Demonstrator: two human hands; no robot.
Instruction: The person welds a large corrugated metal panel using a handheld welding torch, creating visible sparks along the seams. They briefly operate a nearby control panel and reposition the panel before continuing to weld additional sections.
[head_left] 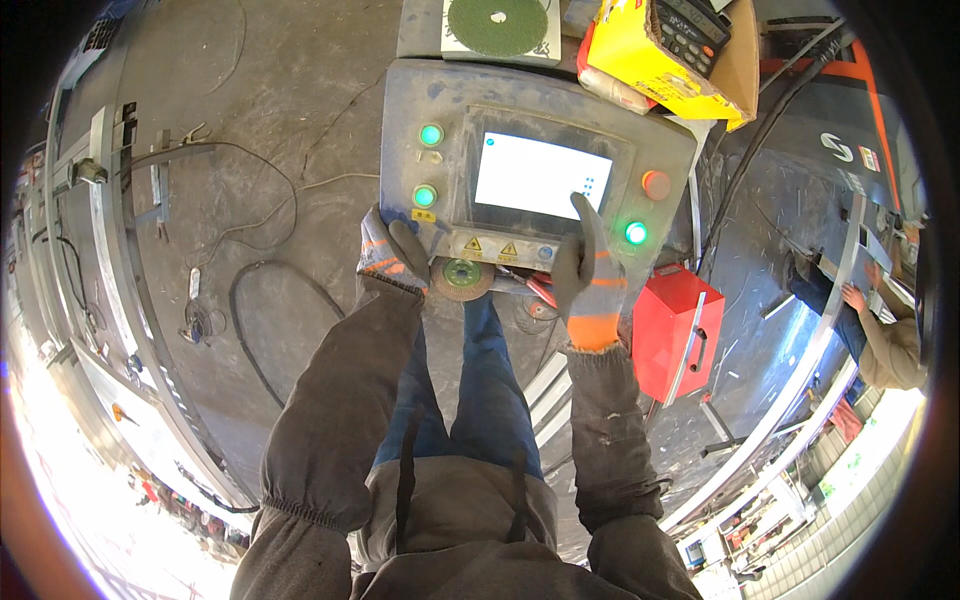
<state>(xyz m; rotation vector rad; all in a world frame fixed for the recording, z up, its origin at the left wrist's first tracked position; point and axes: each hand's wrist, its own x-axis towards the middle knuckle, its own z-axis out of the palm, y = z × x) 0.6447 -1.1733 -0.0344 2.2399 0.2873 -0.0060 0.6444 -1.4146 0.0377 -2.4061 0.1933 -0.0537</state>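
Note:
A grey control panel (415,95) with a lit touchscreen (530,172) stands in front of me. My right hand (595,270), in a grey and orange work glove, has its index finger stretched onto the screen's lower right part and holds nothing. At the panel's lower left corner my left hand (392,252), gloved alike, is closed around the edge; some of its fingers are hidden. Green lit buttons (431,135) line the panel's left side. A red knob (656,184) and another green button (635,233) sit on the right.
Beneath the panel hangs a round grinding disc (463,278). Behind it lie a green disc (497,22) and a yellow box (650,60) holding a calculator (690,35). A red case (678,330) stands at right. Cables (240,290) cross the floor; a co-worker (890,330) is far right.

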